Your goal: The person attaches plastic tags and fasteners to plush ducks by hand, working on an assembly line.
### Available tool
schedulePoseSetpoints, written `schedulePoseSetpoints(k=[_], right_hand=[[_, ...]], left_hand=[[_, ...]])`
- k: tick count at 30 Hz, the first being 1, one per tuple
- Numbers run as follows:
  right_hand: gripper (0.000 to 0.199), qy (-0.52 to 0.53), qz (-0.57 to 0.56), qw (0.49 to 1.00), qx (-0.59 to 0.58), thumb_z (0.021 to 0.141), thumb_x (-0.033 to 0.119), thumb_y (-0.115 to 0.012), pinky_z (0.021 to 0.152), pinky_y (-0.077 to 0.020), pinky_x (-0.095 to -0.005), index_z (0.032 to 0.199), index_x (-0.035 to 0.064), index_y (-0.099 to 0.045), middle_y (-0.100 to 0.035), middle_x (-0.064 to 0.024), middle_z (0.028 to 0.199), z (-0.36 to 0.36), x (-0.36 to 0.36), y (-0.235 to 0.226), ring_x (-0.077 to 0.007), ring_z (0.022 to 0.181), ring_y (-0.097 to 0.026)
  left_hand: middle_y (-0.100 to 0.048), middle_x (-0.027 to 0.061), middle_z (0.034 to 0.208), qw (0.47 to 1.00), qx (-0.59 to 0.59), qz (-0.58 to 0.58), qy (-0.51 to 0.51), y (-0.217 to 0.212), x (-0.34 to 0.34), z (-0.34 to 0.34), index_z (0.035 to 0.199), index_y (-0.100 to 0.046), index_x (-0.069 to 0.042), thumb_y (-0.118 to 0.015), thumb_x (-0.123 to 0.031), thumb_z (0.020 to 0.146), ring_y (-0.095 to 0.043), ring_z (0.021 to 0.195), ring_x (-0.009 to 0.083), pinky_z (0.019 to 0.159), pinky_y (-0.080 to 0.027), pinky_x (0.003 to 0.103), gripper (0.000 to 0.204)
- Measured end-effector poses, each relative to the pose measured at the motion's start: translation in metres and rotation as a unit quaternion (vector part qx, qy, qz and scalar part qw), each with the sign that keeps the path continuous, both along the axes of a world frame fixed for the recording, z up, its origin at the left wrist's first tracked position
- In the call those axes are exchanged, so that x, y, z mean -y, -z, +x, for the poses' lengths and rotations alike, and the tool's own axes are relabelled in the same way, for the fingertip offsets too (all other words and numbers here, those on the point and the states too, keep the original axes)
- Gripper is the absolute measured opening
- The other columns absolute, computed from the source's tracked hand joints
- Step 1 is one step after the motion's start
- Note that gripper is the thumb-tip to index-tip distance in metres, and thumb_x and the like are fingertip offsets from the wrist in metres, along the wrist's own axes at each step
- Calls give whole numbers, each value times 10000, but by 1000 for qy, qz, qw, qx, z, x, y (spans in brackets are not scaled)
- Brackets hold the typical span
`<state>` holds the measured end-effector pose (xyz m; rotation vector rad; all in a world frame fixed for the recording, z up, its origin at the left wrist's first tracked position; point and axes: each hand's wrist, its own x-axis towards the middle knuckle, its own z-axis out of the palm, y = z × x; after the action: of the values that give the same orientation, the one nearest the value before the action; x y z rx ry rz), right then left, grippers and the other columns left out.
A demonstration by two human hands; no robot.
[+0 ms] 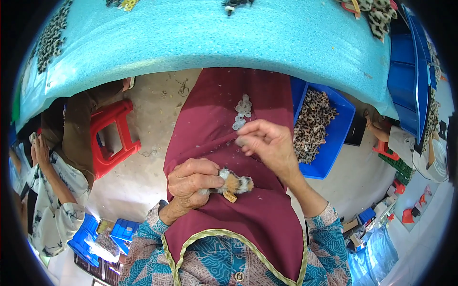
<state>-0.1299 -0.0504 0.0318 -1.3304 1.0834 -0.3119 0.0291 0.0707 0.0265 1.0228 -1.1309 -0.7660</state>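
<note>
One toy (232, 183) sits over the apron (200, 128), pinched by the left hand (193, 183); the right hand (272, 145) curls near the discs (243, 108), its hold unclear. Probably light and soft; grip its body.

A turquoise foam-like sheet (229, 40) covered the surface, curving across the top of the view. Spotted plush pieces (53, 35) lay massed at its left end, a small dark fuzzy piece (234, 6) near its middle, and more spotted plush (380, 21) toward the right. On the maroon apron (205, 119) sat a cluster of translucent plastic washers (244, 107). Thread scraps (183, 87) and a red plastic stool (128, 133) rested on the pale floor (152, 164).
</note>
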Motion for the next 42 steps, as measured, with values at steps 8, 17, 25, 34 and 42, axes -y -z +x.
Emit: schedulePoseSetpoints(k=[8, 17, 25, 34, 42], right_hand=[[217, 30, 128, 985, 115, 843, 4, -587, 714, -505, -227, 1059, -10, -577, -666, -115, 904, 14, -32, -32, -111, 832, -629], [231, 23, 117, 989, 86, 846, -3, -572, 718, -502, -231, 1076, -5, -561, -684, -112, 897, 12, -34, -30, -104, 831, -634], [225, 40, 49, 995, 83, 838, -7, -570, 695, -510, -237, 1063, 5, -567, -688, -107, 885, 10, -38, -26, -113, 817, -650], [160, 121, 162, 975, 96, 807, -47, -605, 654, -502, -204, 948, -7, -540, -670, -82, 809, 10, -32, -18, -83, 756, -632], [185, 113, 211, 966, 102, 811, -40, -615, 633, -490, -184, 969, -13, -524, -638, -61, 793, 5, -35, -2, -66, 736, -611]], left_hand=[[-589, 93, 766, 994, 84, 60, -27, -8, -1, -1, 730, -657, 1, -583, 30, 613, -596, 651, 210, 585, -507, 307, 142], [-583, 80, 751, 987, 124, 83, -57, -11, 3, -2, 725, -654, -22, -580, 78, 593, -589, 640, 185, 550, -490, 283, 181], [-583, 82, 772, 982, 128, 125, -61, -12, 4, -4, 753, -658, -30, -604, 72, 581, -571, 640, 159, 538, -462, 263, 207], [-618, 145, 925, 958, 129, 255, -4, -13, 14, -8, 1018, -641, -18, -577, 22, 699, -628, 822, 256, 739, -493, 299, 328], [-629, 116, 872, 935, 81, 345, 16, -14, 10, -9, 987, -629, -15, -582, 30, 713, -630, 814, 224, 719, -484, 271, 282]])
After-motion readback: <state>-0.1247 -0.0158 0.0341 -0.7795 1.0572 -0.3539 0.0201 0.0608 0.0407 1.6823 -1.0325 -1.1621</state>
